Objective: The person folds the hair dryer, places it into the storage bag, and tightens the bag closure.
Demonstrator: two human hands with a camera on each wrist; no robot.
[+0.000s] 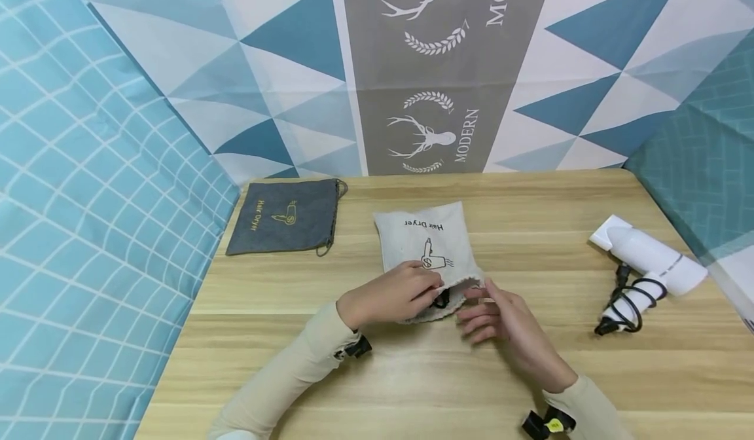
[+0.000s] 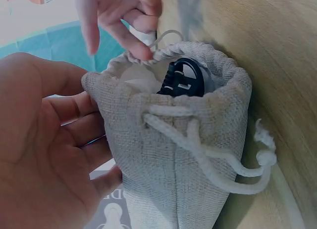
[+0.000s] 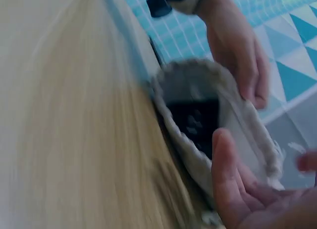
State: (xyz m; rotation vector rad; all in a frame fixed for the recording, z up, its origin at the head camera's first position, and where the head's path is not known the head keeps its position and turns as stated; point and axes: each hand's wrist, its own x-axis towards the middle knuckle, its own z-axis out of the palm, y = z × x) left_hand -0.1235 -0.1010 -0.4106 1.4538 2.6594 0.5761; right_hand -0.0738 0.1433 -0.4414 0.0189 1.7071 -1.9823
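A light linen drawstring bag (image 1: 400, 240), printed "Hair Dryer", lies on the table with its mouth toward me. My left hand (image 1: 391, 294) pinches the upper rim of that mouth and holds it apart. Inside, a black plug with cord (image 2: 190, 80) shows beside something white in the left wrist view; the rest of the contents is hidden by the cloth. The fingers of my right hand (image 1: 512, 325) are spread at the right side of the mouth, by the rim. White drawstrings (image 2: 208, 164) hang from the bag's edge.
A dark grey "Hair Dryer" pouch (image 1: 271, 230) lies flat at the table's back left. Over on the right rests a white hair dryer (image 1: 648, 253), its black cord (image 1: 624, 302) wound round the handle. Patterned cloths stand behind and at both sides of the wooden table (image 1: 412, 387).
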